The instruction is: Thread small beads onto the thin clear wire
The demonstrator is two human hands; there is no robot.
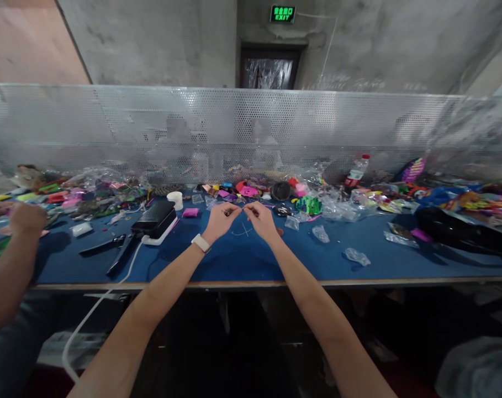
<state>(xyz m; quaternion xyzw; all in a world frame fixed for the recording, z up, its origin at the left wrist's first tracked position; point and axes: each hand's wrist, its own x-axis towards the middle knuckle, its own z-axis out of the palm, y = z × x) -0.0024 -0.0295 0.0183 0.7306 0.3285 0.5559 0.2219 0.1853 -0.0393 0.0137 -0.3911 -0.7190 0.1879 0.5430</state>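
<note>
Hovering just over a thin pale strand (246, 231), left hand (223, 219) and right hand (259, 219) near each other, fingertips almost meeting; strand sits below and between them, above the blue tabletop (251, 264), cannot tell if touching it. Fingers of both bent inward, tips drawn close; small dark bits show at each hand, too tiny to name, cannot tell if either pinch is closed or on what. Pale watch (201, 243) on left wrist. Small brown round piece (280, 231) just beside right hand. Left of hands: pink packet (190, 212), white cup (175, 200), black box-like device (155, 216), white cable (131, 266). Right: crumpled clear bags (320, 234), then black strap-like item (453, 228). Behind: colourful clutter, red-capped bottle (357, 171), perforated metal panel (242, 119). Far left, co-worker's hand (28, 218)
</note>
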